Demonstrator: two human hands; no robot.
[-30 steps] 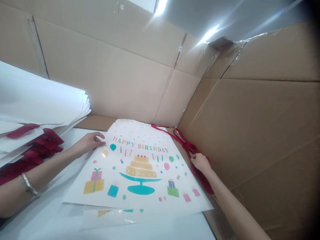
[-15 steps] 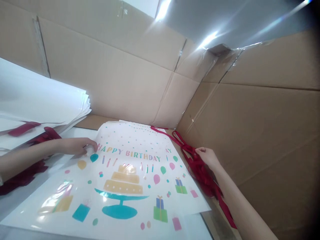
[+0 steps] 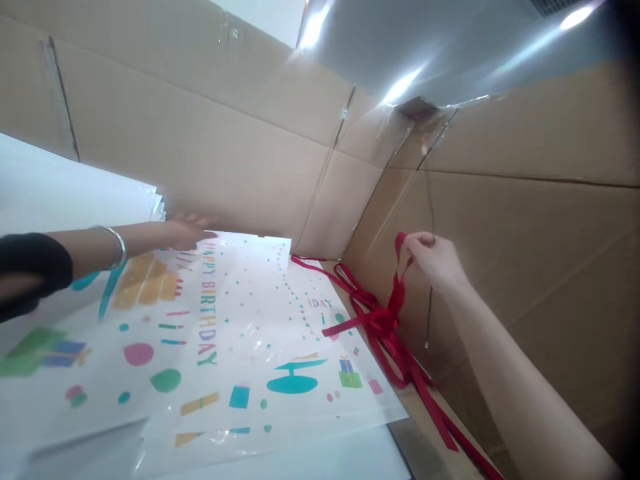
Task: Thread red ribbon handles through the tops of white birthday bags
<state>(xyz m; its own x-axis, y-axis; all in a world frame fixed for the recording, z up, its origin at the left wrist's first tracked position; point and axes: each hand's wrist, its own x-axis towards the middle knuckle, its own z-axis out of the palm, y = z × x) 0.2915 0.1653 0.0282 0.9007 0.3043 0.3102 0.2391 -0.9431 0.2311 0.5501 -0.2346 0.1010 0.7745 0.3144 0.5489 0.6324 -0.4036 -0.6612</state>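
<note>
My right hand (image 3: pixel 434 261) pinches a loop of red ribbon (image 3: pixel 399 293) and holds it up beside the cardboard wall. The rest of this ribbon lies in a tangled heap along the right edge of the sheets, with one end across a print. On the left, my left hand (image 3: pixel 193 231) stretches its fingers out, somewhat blurred, at the far edge of a glossy white birthday-print sheet (image 3: pixel 240 280). That sheet lies turned sideways, its "HAPPY BIRTHDAY" lettering running downward. Under it, another printed sheet (image 3: pixel 370 363) shows at the right.
Tall cardboard walls (image 3: pixel 240 153) stand behind and to the right (image 3: pixel 540 267). A stack of white sheets (image 3: pixel 75 193) rises at the far left. A thin dark cord (image 3: pixel 429 313) hangs by the right wall. Bright lamps shine overhead.
The top printed sheet has turned sideways and shifted left. My left hand has moved to its far edge with fingers extended. My right hand has lifted a loop of ribbon from the heap.
</note>
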